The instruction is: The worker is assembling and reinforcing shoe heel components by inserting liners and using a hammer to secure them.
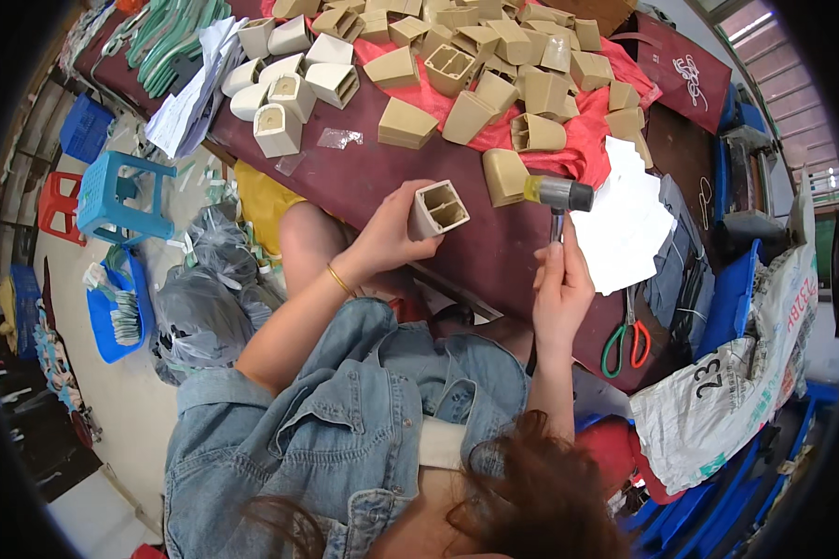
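Left hand [396, 224] is gripping a block [429, 216]; right hand [564, 284], at right, is holding a mallet [557, 193] (seemingly readying blows), likely needing aim.

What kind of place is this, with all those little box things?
It looks like a small workshop, perhaps a home one. A hammer is in use beside a hollow cream piece, and lots of tan pieces are heaped on the maroon table.
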### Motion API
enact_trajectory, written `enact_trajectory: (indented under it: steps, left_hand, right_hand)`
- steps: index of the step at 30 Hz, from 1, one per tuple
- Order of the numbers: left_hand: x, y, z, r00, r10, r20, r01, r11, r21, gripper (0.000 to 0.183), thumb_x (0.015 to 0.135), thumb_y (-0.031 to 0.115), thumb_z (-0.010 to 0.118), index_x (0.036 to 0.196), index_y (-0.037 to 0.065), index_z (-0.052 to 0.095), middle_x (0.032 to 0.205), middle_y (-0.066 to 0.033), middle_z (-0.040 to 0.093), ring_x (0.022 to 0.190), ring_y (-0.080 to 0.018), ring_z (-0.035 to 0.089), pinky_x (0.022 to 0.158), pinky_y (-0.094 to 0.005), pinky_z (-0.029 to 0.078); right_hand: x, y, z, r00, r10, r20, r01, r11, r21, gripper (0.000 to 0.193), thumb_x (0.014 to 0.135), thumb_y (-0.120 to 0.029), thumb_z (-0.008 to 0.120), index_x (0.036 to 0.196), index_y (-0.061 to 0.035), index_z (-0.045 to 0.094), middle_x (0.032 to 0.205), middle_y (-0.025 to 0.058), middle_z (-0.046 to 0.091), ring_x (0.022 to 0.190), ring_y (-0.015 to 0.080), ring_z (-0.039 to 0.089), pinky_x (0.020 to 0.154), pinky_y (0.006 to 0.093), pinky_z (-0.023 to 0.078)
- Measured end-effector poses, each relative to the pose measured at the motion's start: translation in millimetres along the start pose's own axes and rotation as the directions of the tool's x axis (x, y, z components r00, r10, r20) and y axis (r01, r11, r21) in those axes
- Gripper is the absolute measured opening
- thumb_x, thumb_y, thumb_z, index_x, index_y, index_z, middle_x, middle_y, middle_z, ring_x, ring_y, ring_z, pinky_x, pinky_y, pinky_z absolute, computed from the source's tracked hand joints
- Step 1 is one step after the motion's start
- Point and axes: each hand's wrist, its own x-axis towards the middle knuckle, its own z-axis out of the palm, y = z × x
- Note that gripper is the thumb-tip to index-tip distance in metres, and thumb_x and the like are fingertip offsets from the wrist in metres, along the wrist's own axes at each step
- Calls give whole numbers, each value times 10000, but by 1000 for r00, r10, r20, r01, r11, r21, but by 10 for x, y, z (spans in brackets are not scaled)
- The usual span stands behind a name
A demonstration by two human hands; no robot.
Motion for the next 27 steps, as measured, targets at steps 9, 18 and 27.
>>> enact_trajectory:
  steps: [9, 18, 27]
  left_hand:
    - [-36, -126, 83, 998, 43, -49, -44, 999, -29, 617, 692, 115, 692, 1232, 51, 402, 1106, -166, 553, 1017, -333, 572, 1080, -403, 285]
    - [-48, -158, 68, 982, 184, -40, -165, 944, 286, 637, 678, 202, 711, 1224, 29, 431, 1142, -155, 552, 1112, -339, 522, 1127, -510, 142]
    - [-107, -190, 72, 954, 256, -157, -140, 841, 523, 606, 668, 264, 745, 1169, 39, 488, 1153, -131, 533, 1281, -349, 382, 1120, -505, 148]
  right_hand:
    - [227, -68, 141, 997, -42, 61, 50, 991, -126, 329, 913, -66, 516, 1238, -40, 562, 683, 143, 551, 599, 230, 556, 598, 327, 457]
    - [406, 136, 453, 963, -142, 229, 179, 973, -148, 324, 922, -86, 522, 1240, -40, 563, 642, 64, 552, 556, 103, 489, 558, 256, 431]
    - [308, -90, 75, 985, 45, 165, -55, 997, 57, 337, 963, -132, 483, 1290, -69, 535, 677, -29, 518, 500, 16, 380, 453, 168, 318]
